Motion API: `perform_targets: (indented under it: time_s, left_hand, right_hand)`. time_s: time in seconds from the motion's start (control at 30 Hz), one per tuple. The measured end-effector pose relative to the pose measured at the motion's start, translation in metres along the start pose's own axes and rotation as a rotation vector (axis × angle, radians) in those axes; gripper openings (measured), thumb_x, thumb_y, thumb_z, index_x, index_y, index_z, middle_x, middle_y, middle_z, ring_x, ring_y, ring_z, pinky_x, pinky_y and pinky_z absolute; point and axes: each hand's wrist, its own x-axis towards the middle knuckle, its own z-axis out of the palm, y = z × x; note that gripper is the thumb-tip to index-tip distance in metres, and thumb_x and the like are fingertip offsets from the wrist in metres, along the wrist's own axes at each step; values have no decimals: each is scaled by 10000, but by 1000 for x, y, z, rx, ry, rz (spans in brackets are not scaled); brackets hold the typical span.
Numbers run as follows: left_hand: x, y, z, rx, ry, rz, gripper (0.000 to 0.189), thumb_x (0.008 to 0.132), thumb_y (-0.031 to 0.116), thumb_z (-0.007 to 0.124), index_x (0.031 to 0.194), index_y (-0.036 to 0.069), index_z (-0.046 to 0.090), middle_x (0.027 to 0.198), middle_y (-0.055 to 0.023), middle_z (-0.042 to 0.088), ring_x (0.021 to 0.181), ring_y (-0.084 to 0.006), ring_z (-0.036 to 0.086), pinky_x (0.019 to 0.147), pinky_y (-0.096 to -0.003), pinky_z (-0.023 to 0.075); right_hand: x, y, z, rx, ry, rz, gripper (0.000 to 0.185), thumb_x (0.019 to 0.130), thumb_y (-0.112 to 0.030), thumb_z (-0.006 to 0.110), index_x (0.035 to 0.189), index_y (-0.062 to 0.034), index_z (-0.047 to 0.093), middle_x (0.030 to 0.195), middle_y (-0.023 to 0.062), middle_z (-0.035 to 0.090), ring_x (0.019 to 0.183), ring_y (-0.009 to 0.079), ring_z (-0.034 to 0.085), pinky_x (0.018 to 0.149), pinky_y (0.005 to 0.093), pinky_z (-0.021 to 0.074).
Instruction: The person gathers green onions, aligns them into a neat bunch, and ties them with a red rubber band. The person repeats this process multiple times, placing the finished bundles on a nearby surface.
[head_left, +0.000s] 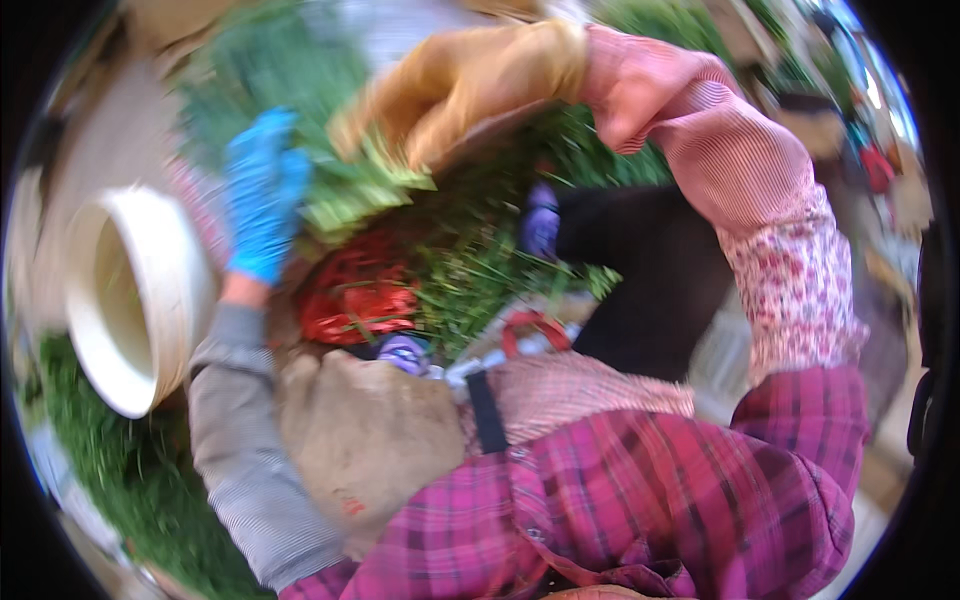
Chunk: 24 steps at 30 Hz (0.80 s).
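A bundle of long, thin green leaves with pale stem ends lies in front of me. My left hand, in a blue disposable glove, is against the left side of this bundle. Its thumb is set off from the other fingers; whether they grip any leaves is unclear. From the upper right my right hand reaches over in an orange-tan glove, fingers pointing down at the stem ends. Motion blur hides whether it holds some of them.
A white plastic bucket leans at the left, its mouth facing me. More greens lie at lower left. Between my purple shoes are a crumpled red plastic bag and loose cut leaves. A red strap is near my lap.
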Motion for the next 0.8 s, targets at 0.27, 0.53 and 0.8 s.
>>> perform_targets:
  time_s: [0.27,0.53,0.8]
  left_hand:
    - [22,18,17,290,-263,196,473,952,253,379,1411,138,402,1469,-100,358,1359,-259,304,1100,-377,215]
    - [37,-11,12,383,-453,203,512,959,297,368,1432,101,362,1492,-105,319,1391,-288,236,1140,-411,127]
    - [34,86,-22,146,-346,94,533,962,383,422,1388,63,427,1474,-150,326,1369,-313,276,1120,-423,189]
  right_hand:
    - [-293,18,-139,24,361,221,309,876,-227,641,1104,-18,640,950,36,669,851,106,589,779,268,474]
    - [-529,266,-143,-191,595,883,457,827,-156,603,1252,-3,537,1191,126,613,1103,180,566,972,301,426]
    - [-523,343,-66,-608,731,1029,1246,535,-438,860,1456,-11,137,1476,238,241,1374,350,250,1126,359,250]
